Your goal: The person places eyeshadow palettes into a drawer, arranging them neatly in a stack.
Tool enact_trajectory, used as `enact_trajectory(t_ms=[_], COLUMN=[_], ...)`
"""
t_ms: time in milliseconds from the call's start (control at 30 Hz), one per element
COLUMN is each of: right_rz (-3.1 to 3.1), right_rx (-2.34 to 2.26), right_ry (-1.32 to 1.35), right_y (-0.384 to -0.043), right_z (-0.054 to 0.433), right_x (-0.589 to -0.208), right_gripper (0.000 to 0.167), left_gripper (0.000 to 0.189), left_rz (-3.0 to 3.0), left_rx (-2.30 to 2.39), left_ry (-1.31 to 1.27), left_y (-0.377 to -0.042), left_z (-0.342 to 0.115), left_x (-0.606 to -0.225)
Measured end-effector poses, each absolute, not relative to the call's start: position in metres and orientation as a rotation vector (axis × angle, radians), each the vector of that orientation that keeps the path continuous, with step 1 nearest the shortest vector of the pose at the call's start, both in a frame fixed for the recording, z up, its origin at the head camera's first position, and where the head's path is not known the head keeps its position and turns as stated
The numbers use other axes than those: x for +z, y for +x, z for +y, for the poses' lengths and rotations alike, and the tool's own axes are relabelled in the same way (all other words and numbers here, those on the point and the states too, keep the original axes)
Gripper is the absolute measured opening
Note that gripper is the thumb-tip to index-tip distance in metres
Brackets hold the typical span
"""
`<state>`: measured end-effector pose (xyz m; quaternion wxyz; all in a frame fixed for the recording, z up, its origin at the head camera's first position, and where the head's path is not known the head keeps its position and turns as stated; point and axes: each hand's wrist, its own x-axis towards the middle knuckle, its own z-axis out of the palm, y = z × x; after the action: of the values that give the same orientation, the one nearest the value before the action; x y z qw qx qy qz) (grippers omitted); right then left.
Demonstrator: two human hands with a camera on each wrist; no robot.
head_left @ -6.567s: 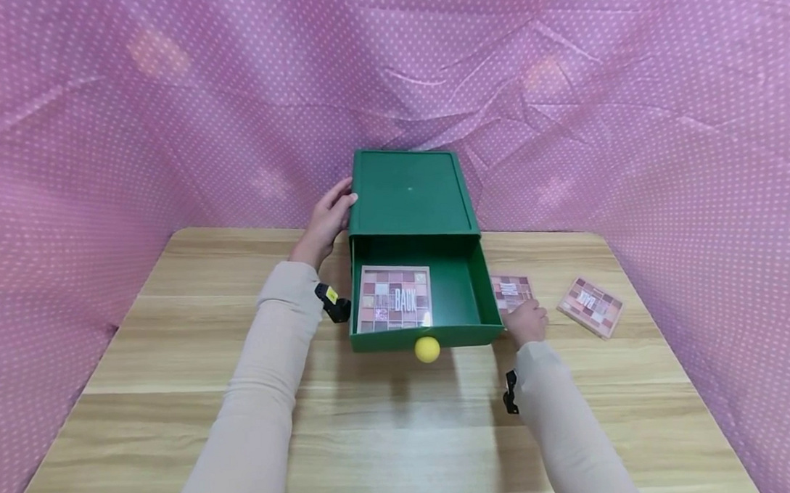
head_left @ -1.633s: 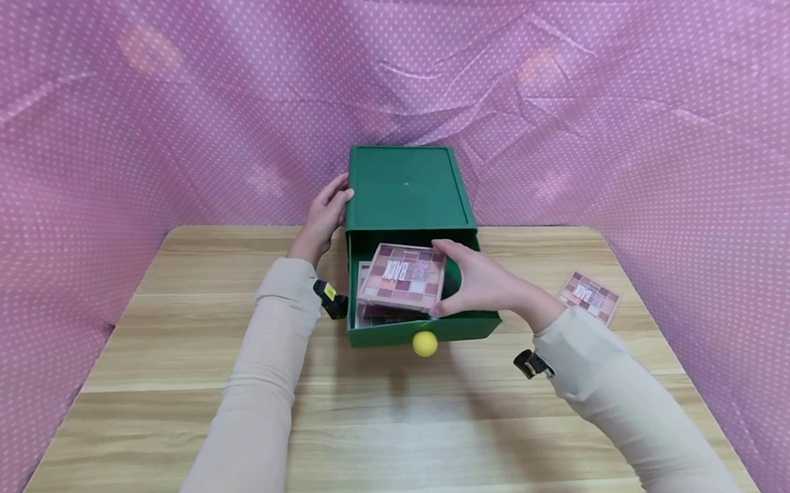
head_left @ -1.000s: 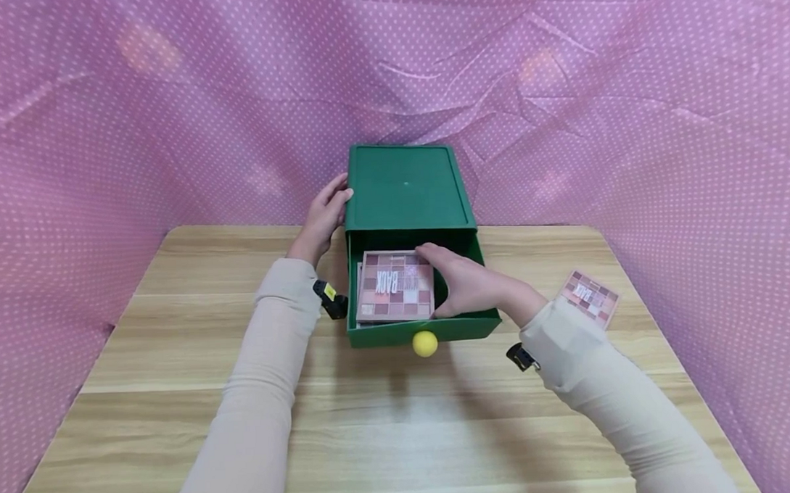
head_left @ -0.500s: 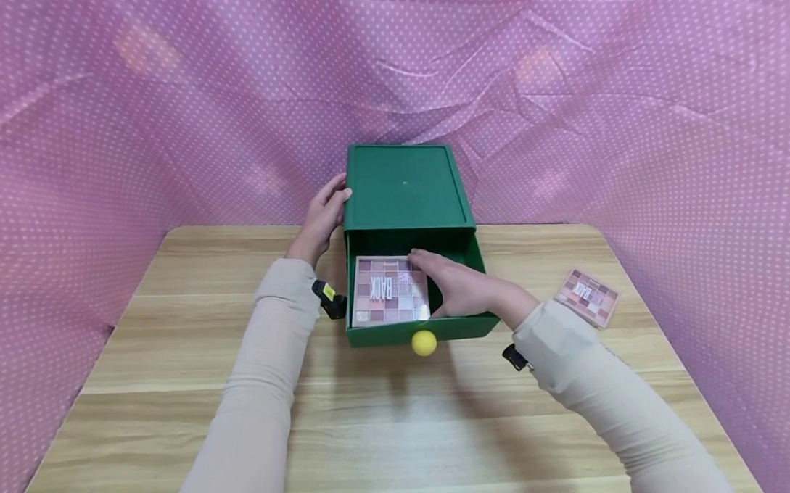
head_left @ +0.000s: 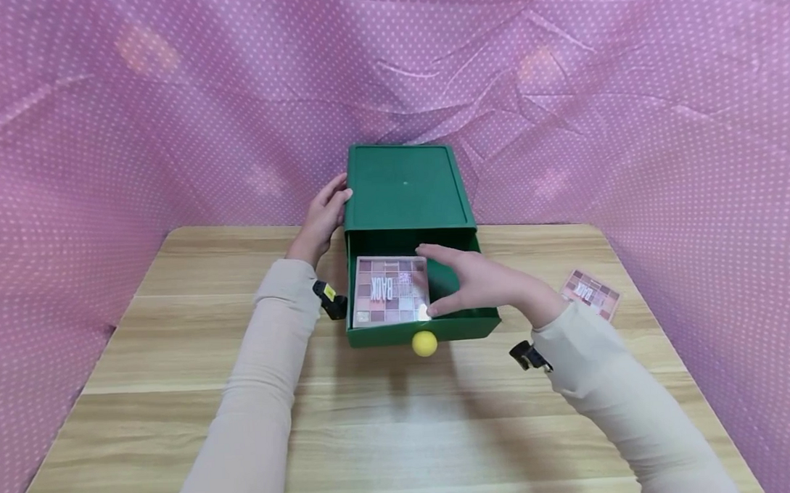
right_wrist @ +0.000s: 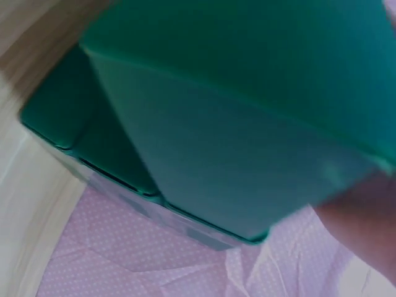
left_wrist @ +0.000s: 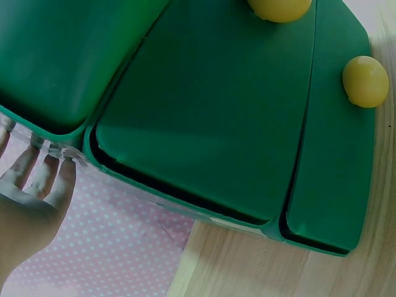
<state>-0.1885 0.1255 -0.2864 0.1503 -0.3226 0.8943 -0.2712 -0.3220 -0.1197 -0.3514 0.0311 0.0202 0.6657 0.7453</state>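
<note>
A green cabinet [head_left: 406,188] stands at the back of the table with its top drawer [head_left: 460,331] pulled out. My left hand [head_left: 322,218] rests along the cabinet's left side, fingers extended against it in the left wrist view. In the drawer's left part lies an eyeshadow palette [head_left: 388,289] with a clear lid and white "BACK" lettering, covering another one below it. Over the drawer's right part my right hand [head_left: 477,280] holds nothing, its thumb and fingers spread at the palette's right edge. In the right wrist view the drawer wall hides much of that hand.
Another eyeshadow palette [head_left: 592,292] lies on the wooden table [head_left: 195,333] at the right, partly behind the right sleeve. A yellow ball knob [head_left: 424,344] sticks out of the drawer front. Lower drawers [left_wrist: 210,117] are closed. Pink dotted cloth [head_left: 233,100] surrounds the table.
The right hand has carried a palette from beside the cabinet into the drawer, laid it on the first one and let go, lifting slightly rightward. The left hand stays on the cabinet.
</note>
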Motion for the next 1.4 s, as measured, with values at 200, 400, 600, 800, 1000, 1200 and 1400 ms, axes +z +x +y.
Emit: enact_trajectory(t_ms=[200, 400, 600, 800, 1000, 1200, 1400], right_rz=[2.516, 2.46, 2.508, 2.692, 2.846, 2.969, 2.984], right_rx=[-0.999, -1.237, -1.48, -1.667, -1.799, -1.802, -1.758], right_ry=[-0.83, -0.848, -0.822, -0.557, -0.176, 0.238, 0.629], right_y=[-0.186, -0.188, -0.191, -0.198, -0.209, -0.214, -0.22], right_z=[0.137, 0.15, 0.165, 0.184, 0.2, 0.212, 0.224], right_x=[-0.272, -0.265, -0.263, -0.271, -0.294, -0.313, -0.335], right_gripper=[0.08, 0.077, 0.071, 0.072, 0.082, 0.089, 0.097], left_gripper=[0.043, 0.044, 0.043, 0.044, 0.044, 0.043, 0.045], left_rz=[2.061, 2.052, 2.065, 2.057, 2.042, 2.037, 2.046], left_rx=[2.285, 2.28, 2.273, 2.279, 2.289, 2.296, 2.293], left_ry=[0.071, 0.084, 0.099, 0.1, 0.086, 0.09, 0.094], left_y=[-0.323, -0.324, -0.326, -0.327, -0.326, -0.327, -0.33], left_z=[-0.12, -0.12, -0.12, -0.12, -0.12, -0.12, -0.12], left_x=[-0.353, -0.354, -0.355, -0.354, -0.353, -0.353, -0.352])
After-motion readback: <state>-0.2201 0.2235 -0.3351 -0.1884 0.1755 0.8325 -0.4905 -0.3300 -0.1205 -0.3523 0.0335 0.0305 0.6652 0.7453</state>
